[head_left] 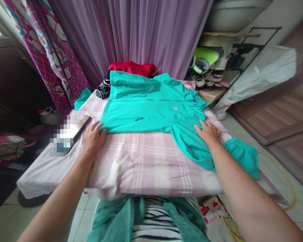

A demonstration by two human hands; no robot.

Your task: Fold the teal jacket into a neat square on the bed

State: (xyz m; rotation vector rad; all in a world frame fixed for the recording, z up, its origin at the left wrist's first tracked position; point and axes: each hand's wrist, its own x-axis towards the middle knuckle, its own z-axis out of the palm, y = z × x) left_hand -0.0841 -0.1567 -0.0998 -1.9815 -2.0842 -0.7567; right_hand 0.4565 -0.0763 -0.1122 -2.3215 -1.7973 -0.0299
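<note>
A turquoise zip jacket (151, 107) lies spread on its side across the table, hem to the left and collar to the right. My left hand (94, 136) rests at the near corner of the hem, its fingers stretched and touching the fabric edge. My right hand (209, 131) lies on the near sleeve just below the collar, fingers spread. That sleeve runs under my right forearm, and its cuff end (243, 156) hangs by the table's right edge. A zipped pocket shows on the jacket's near side.
The table has a pink checked cloth (141, 161). A blurred-out flat object (70, 134) lies left of my left hand. Red clothing (133, 69) and a dark rolled garment (102, 91) sit behind the jacket. A shoe rack (242, 47) stands back right; purple curtains (151, 33) hang behind.
</note>
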